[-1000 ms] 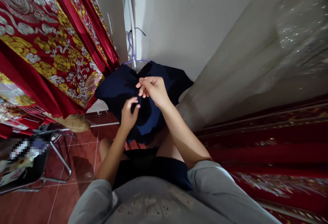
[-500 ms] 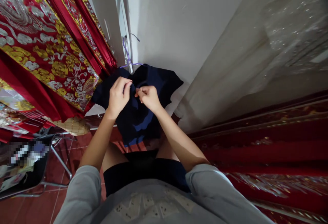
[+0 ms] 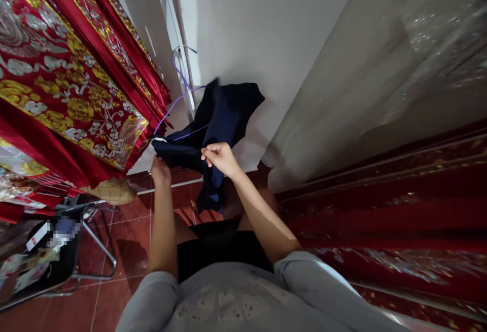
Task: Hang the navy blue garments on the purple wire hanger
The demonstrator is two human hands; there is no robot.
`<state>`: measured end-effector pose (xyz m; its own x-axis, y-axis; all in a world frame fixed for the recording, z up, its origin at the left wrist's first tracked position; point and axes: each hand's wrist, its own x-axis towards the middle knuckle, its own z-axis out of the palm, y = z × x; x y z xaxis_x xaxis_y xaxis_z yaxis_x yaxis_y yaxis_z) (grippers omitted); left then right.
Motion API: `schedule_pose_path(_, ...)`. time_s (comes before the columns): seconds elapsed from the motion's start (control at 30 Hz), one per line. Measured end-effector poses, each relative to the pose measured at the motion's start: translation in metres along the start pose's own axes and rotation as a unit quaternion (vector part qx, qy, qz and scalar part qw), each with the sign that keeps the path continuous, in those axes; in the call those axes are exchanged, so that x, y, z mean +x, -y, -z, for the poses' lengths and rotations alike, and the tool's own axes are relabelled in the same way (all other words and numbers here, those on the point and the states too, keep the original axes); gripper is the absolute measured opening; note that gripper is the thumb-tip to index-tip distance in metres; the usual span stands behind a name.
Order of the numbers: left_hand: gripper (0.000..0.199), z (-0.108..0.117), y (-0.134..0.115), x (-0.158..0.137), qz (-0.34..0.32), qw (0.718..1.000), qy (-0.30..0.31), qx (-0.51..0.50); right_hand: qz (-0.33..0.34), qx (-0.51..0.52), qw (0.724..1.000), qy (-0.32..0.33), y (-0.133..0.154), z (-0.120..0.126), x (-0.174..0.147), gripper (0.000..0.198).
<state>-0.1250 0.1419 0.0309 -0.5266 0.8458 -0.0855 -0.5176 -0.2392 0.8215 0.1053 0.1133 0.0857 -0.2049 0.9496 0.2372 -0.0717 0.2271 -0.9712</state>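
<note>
A navy blue shirt (image 3: 228, 114) hangs half off a purple wire hanger (image 3: 179, 68), with the hanger's left arm bare and the right part of the shirt still over the other side. My left hand (image 3: 161, 171) is closed at the shirt's left end, beside a white edge, and draws the cloth out sideways below the hanger's left corner. Pinched fingers of my right hand (image 3: 219, 157) hold the cloth near the middle of the shirt. The lower part of the shirt dangles in folds under my right hand.
Red embroidered cloth (image 3: 76, 78) with gold and silver flowers hangs at the left. Below it stands a black folding chair (image 3: 68, 261) with items on it. A pale wall (image 3: 274, 28) is behind; clear plastic sheeting (image 3: 437, 43) and red fabric (image 3: 399, 220) are at the right.
My left hand has moved left and down, pulling the shirt's left side off the hanger arm. My right hand has lowered slightly. The hanger has tilted, its left end dropping.
</note>
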Motion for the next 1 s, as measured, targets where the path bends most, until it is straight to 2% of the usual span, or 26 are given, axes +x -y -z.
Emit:
schedule_pose_path(0.13, 0.024, 0.031, 0.042, -0.048, 0.002, 0.999, -0.028, 0.024, -0.046, 0.019, 0.995, -0.087, -0.031, 0.005, -0.012, 0.038)
schedule_pose_path(0.2, 0.03, 0.035, 0.053, -0.065, 0.007, 0.999, -0.013, 0.035, -0.072, -0.019, 0.987, -0.144, -0.051, 0.011, -0.02, 0.037)
schedule_pose_path(0.27, 0.037, 0.028, 0.056, -0.078, 0.013, 0.999, 0.015, 0.037, -0.106, -0.09, 0.975, -0.175, -0.069, 0.017, -0.027, 0.031)
schedule_pose_path(0.33, 0.041, 0.013, 0.053, -0.088, 0.014, 0.997, 0.059, 0.038, -0.159, -0.157, 0.962, -0.154, -0.078, 0.023, -0.032, 0.019)
schedule_pose_path(0.37, 0.041, 0.003, 0.05, -0.093, 0.008, 0.995, 0.089, 0.047, -0.181, -0.177, 0.96, -0.124, -0.079, 0.025, -0.034, 0.021)
schedule_pose_path(0.43, 0.036, -0.018, 0.041, -0.104, -0.025, 0.982, 0.161, 0.096, -0.185, -0.183, 0.965, -0.039, -0.072, 0.024, -0.038, 0.045)
schedule_pose_path(0.47, 0.033, -0.029, 0.035, -0.109, -0.055, 0.969, 0.199, 0.136, -0.167, -0.174, 0.971, 0.003, -0.064, 0.022, -0.039, 0.052)
schedule_pose_path(0.53, 0.029, -0.048, 0.022, -0.118, -0.133, 0.928, 0.266, 0.223, -0.111, -0.146, 0.981, 0.062, -0.045, 0.015, -0.04, 0.048)
schedule_pose_path(0.63, 0.027, -0.067, 0.002, -0.121, -0.27, 0.86, 0.306, 0.307, -0.045, -0.098, 0.992, 0.059, -0.015, 0.004, -0.036, 0.03)
schedule_pose_path(0.7, 0.028, -0.069, -0.007, -0.115, -0.321, 0.839, 0.305, 0.317, 0.002, -0.073, 0.996, 0.047, 0.004, 0.003, -0.031, 0.03)
schedule_pose_path(0.77, 0.039, -0.062, -0.011, -0.106, -0.302, 0.834, 0.333, 0.32, 0.065, -0.067, 0.994, 0.059, 0.022, 0.008, -0.023, 0.03)
schedule_pose_path(0.83, 0.048, -0.046, -0.013, -0.097, -0.225, 0.807, 0.406, 0.365, 0.136, -0.079, 0.985, 0.074, 0.038, 0.017, -0.01, 0.034)
schedule_pose_path(0.9, 0.047, -0.027, -0.018, -0.091, -0.15, 0.742, 0.47, 0.454, 0.194, -0.105, 0.974, 0.058, 0.049, 0.029, 0.011, 0.043)
schedule_pose_path(0.93, 0.045, -0.018, -0.023, -0.088, -0.13, 0.708, 0.483, 0.499, 0.212, -0.121, 0.969, 0.036, 0.05, 0.034, 0.023, 0.047)
schedule_pose_path(0.97, 0.044, -0.01, -0.03, -0.086, -0.121, 0.682, 0.483, 0.536, 0.22, -0.138, 0.966, 0.008, 0.049, 0.04, 0.037, 0.049)
schedule_pose_path(1.0, 0.043, -0.003, -0.039, -0.085, -0.122, 0.669, 0.471, 0.562, 0.214, -0.156, 0.964, -0.018, 0.045, 0.044, 0.05, 0.047)
